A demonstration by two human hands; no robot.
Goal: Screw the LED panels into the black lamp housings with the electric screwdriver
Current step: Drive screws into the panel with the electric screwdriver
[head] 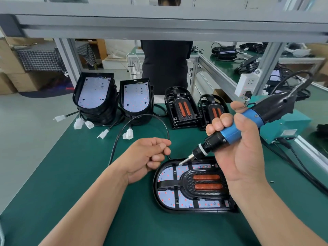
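The electric screwdriver (pixel 248 121) is being gripped firmly in the right hand (pixel 239 153), fingers wrapped round its blue barrel. The left hand (pixel 147 157) is being held just left of the work with fingers curled; whether the black cable (pixel 124 128) looping past them is being pinched cannot be told.

One black lamp housing (pixel 156 185) is lying on the green table (pixel 79 174) under the hands, an LED panel (pixel 166 173) seated inside it. Its long axis is running left to right across the view, rounded end to the left. The screwdriver is being angled from upper right down to lower left, and its bit (pixel 184 161) is being aimed at the housing's far edge, touching or nearly so.

Progress is being judged as mid-batch: this unit is being fastened now, though seated screws are too small to be made out. Two stacks of panel-filled housings (pixel 95 96) and two more housings (pixel 182 107) are waiting at the back; fastened or not cannot be told.
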